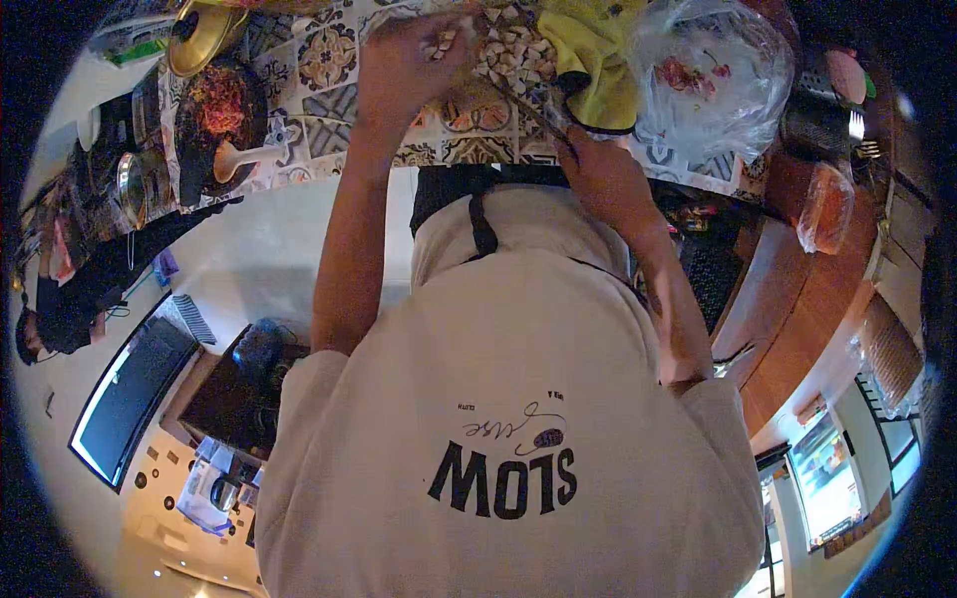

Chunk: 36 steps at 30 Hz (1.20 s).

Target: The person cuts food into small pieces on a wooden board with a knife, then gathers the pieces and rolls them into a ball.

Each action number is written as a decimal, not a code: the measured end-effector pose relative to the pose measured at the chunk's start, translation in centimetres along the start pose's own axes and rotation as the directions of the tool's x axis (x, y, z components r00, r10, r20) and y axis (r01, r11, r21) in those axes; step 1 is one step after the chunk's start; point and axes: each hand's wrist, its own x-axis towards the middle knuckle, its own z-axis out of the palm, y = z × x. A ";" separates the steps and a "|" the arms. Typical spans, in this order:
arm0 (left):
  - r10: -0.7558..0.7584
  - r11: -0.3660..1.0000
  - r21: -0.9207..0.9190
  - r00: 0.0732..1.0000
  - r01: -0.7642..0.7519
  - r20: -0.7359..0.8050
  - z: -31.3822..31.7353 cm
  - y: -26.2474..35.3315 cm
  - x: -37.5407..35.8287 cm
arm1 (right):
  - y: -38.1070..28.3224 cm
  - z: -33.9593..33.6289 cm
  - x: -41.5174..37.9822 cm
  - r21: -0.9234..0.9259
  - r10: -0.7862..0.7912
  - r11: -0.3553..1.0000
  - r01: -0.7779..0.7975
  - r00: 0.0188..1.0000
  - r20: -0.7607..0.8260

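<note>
My right hand is closed around the handle of a knife, whose thin dark blade points up and left toward a pile of pale chopped pieces. Left of the pile is my left hand, curled and somewhat blurred. A few pale pieces show within its outline, and its fingertips are hard to make out. Under the pile lies a patterned tile-print surface. Right beside the pieces, a yellow cloth with a dark edge lies close above my right hand.
Clear plastic with red bits inside lies to the right. At left are a dark pan of reddish food, a pale spoon and a gold-coloured lid. A wrapped orange block and forks are far right. Another person stands far left.
</note>
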 end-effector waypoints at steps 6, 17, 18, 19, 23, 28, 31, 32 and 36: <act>-0.132 0.991 0.014 0.990 0.132 0.044 1.2 -0.7 -7.6 | 0.1 0.4 0.6 0.030 -0.032 0.999 0.031 0.999 0.017; -0.265 0.961 -0.100 0.962 0.258 -0.067 3.7 0.3 -9.3 | -1.3 2.2 1.1 -0.098 -0.128 0.987 0.124 0.991 -0.034; -0.269 0.960 -0.096 0.961 0.262 -0.069 3.6 0.5 -9.4 | -1.5 2.3 1.0 -0.115 -0.129 0.986 0.123 0.991 -0.046; -0.273 0.960 -0.091 0.959 0.266 -0.071 3.6 0.6 -9.5 | -1.6 2.3 1.0 -0.136 -0.121 0.984 0.114 0.992 -0.043; -0.298 0.949 -0.122 0.953 0.291 -0.044 3.7 0.5 -9.5 | -2.0 2.5 0.9 -0.209 -0.115 0.973 0.102 0.992 -0.048; -0.285 0.956 -0.093 0.956 0.279 -0.064 4.2 0.3 -9.5 | -1.9 3.6 1.5 -0.296 -0.146 0.947 0.120 0.987 -0.067; -0.251 0.968 -0.041 0.964 0.248 -0.086 4.3 0.2 -9.4 | -2.3 4.2 2.5 -0.310 -0.192 0.938 0.155 0.977 -0.090; -0.232 0.973 -0.019 0.968 0.231 -0.095 4.2 0.2 -9.3 | -2.6 4.2 3.1 -0.298 -0.209 0.939 0.169 0.972 -0.107; -0.243 0.968 -0.088 0.967 0.236 -0.081 3.7 0.3 -8.9 | -2.1 3.2 3.0 -0.323 -0.239 0.925 0.202 0.968 -0.078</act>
